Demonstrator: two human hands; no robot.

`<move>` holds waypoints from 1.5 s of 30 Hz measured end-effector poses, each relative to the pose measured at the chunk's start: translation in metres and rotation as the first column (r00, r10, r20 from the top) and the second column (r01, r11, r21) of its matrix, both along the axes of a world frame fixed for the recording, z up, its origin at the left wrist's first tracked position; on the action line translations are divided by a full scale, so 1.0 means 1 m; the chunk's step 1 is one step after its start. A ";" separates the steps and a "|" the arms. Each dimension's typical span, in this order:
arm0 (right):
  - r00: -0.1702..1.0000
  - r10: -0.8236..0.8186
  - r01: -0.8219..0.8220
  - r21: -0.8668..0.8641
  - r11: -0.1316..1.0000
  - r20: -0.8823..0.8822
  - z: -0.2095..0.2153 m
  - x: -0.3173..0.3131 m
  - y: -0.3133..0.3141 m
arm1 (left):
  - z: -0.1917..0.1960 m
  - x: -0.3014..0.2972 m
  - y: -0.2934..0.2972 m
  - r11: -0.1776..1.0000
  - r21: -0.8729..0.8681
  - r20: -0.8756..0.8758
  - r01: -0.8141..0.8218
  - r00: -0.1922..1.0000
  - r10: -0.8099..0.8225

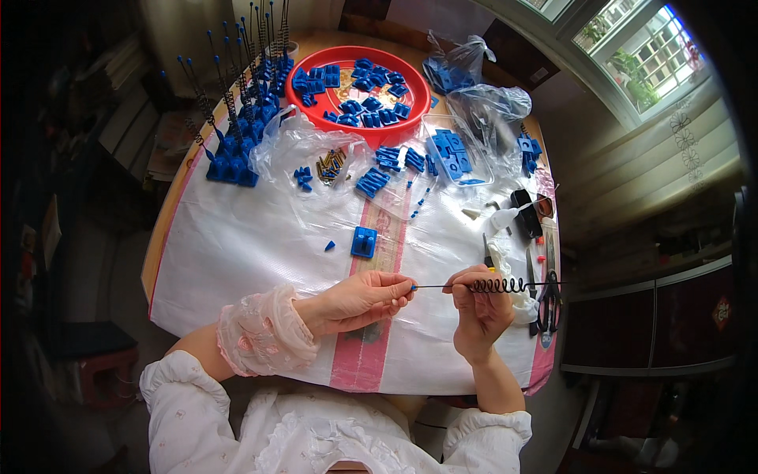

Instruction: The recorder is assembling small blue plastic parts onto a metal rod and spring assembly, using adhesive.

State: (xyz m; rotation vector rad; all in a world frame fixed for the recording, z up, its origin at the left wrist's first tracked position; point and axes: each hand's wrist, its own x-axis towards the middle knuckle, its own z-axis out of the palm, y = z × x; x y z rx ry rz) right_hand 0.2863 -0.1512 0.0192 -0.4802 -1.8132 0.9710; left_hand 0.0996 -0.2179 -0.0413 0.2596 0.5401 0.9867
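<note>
Between my two hands, near the front of the table, stretches a thin black rod with a coiled spring section [499,285]. My left hand [367,300] pinches a small blue tip [413,287] at the rod's left end. My right hand [482,308] grips the straight part just left of the coil, and the rod's other end points right. Beyond my left hand lie a square blue plastic base [364,242] and a small blue cone-shaped piece [330,246], both untouched.
A red round basin [418,118] with blue parts stands at the back. Blue blocks with upright spring rods [233,162] fill the back left. Brass-coloured pins [332,164] lie on clear plastic. Scissors [548,304] and a white squeeze bottle [503,217] are at the right edge.
</note>
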 end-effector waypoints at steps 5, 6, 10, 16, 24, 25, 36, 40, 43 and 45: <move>0.999 0.014 -0.014 0.018 1.000 -0.034 -0.002 -0.001 0.001 | -0.002 0.000 0.000 1.000 0.007 0.005 0.001 1.000 -0.001; 0.999 0.017 -0.017 0.016 1.000 -0.036 -0.002 -0.002 0.001 | -0.002 0.000 0.000 1.000 0.005 0.005 0.000 1.000 0.000; 1.000 0.007 -0.007 0.017 1.000 -0.002 0.000 0.001 0.001 | 0.000 0.000 0.000 1.000 0.000 -0.002 0.001 1.000 -0.001; 0.999 0.021 -0.021 -0.003 1.000 -0.031 0.001 0.000 0.000 | 0.001 0.000 0.000 1.000 -0.003 -0.003 0.003 1.000 -0.003; 0.999 0.024 -0.024 -0.002 1.000 -0.037 -0.002 -0.001 0.000 | -0.001 0.001 0.000 1.000 -0.004 -0.006 -0.008 1.000 0.008; 0.999 0.023 -0.023 -0.003 1.000 -0.036 -0.003 -0.001 0.000 | -0.001 0.001 0.000 1.000 -0.002 -0.005 -0.006 1.000 0.006; 0.999 0.027 -0.026 0.025 0.999 -0.024 -0.001 0.000 0.001 | -0.003 0.001 0.001 1.000 -0.002 0.009 0.001 1.000 -0.001; 0.999 0.022 -0.022 0.020 1.000 -0.026 -0.002 0.000 0.002 | 0.000 0.000 0.001 1.000 0.002 0.009 0.004 1.000 -0.004; 1.000 0.013 -0.013 0.022 1.000 -0.015 0.000 0.000 0.001 | 0.000 0.000 0.000 1.000 0.000 0.006 0.007 1.000 -0.007; 1.000 0.012 -0.012 0.012 1.000 -0.017 0.000 0.000 0.000 | -0.002 0.000 0.000 1.000 0.002 0.009 0.001 1.000 -0.001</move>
